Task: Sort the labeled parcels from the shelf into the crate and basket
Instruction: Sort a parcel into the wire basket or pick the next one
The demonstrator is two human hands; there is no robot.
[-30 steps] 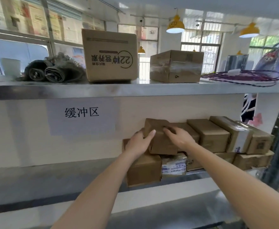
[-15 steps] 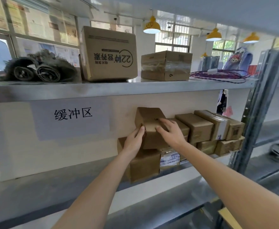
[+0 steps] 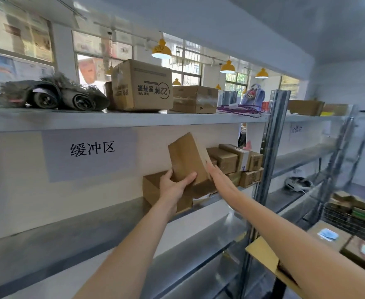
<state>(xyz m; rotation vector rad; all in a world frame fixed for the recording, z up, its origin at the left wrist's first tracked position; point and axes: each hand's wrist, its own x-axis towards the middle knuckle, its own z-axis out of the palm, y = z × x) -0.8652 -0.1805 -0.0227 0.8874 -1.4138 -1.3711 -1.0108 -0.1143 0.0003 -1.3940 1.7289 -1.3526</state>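
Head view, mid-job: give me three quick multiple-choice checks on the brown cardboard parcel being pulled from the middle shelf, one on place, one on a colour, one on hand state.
1. Where is the tilted brown cardboard parcel?
A. On the top shelf
B. Lifted above the stack on the grey metal middle shelf
C. In the wire basket

2. What colour are the hanging dome lamp shades?
A. Yellow
B. Red
C. Black

3. How does the left hand meet the parcel?
A. It hangs away from it
B. It lies flat on top
C. Its fingers and thumb curl round the lower end

Answers: 1 B, the parcel stands tilted over the stacked boxes below the top shelf. 2 A, each shade shows yellow. 3 C, the thumb crosses the near face, while the right hand lies straight-fingered along the parcel's side.
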